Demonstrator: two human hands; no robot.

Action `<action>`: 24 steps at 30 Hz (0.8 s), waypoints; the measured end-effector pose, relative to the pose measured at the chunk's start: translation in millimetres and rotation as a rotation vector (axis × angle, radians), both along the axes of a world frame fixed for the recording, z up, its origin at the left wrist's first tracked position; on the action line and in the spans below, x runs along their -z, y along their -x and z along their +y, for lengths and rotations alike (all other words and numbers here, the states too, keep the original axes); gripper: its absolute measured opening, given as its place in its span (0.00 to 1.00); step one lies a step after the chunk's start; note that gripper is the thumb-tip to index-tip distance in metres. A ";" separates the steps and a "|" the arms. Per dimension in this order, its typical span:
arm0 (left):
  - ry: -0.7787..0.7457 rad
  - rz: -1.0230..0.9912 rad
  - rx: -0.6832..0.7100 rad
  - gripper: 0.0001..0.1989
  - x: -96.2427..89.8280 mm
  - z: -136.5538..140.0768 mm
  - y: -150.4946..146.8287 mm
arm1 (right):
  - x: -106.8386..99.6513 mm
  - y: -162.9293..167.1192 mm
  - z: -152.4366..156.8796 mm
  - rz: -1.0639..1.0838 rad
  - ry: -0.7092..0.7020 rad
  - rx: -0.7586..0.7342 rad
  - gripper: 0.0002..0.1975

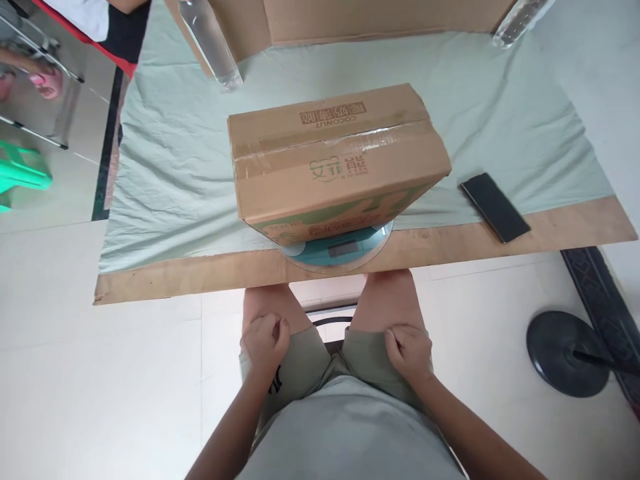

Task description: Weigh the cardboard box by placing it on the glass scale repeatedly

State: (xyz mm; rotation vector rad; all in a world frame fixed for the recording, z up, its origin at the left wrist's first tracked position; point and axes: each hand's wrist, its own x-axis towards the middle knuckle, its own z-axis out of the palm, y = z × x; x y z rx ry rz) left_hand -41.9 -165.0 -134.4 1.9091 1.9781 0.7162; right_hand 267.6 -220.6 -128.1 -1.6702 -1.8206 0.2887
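Observation:
My left hand [265,341] rests on my left thigh, fingers curled into a loose fist. On the other thigh lies my right hand [411,350], likewise closed; nothing shows in either hand. In front of me, a taped brown cardboard box [280,180] with printed lettering sits on a round glass scale [320,255] at the table's near edge. The scale's small display [343,249] faces me, while the box covers its far part. Neither hand touches the box or the scale.
A pale green cloth [170,180] covers the table. To the right lies a black phone [495,207]. Farther back stand a large cardboard piece [370,20] and two clear plastic objects, one a long shape [213,43]. A green stool [23,170] and black round base [563,353] are on the floor.

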 end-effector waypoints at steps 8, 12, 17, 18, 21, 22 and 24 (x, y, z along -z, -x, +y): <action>0.001 0.095 -0.018 0.18 1.7 1.2 -1.0 | -0.2 -5.4 2.7 -0.158 -0.074 0.016 0.20; 0.008 0.097 -0.070 0.17 1.2 -1.9 6.3 | -7.2 -14.5 -10.7 -0.192 -0.093 0.057 0.21; 0.012 0.083 -0.095 0.17 -3.0 -4.1 12.4 | -23.6 -29.0 -35.5 -0.184 -0.113 0.103 0.22; 0.009 0.081 -0.096 0.18 -4.6 -4.0 12.7 | -25.8 -30.4 -39.5 -0.176 -0.116 0.102 0.22; -0.006 0.080 -0.099 0.19 -10.9 -2.7 11.6 | -27.4 -30.7 -45.2 -0.154 -0.125 0.086 0.21; -0.014 0.080 -0.101 0.19 -13.2 -2.2 11.1 | -26.7 -29.8 -45.0 -0.148 -0.128 0.087 0.21; -0.030 0.078 -0.100 0.19 -17.7 -2.3 10.6 | -24.8 -27.5 -42.4 -0.136 -0.135 0.094 0.21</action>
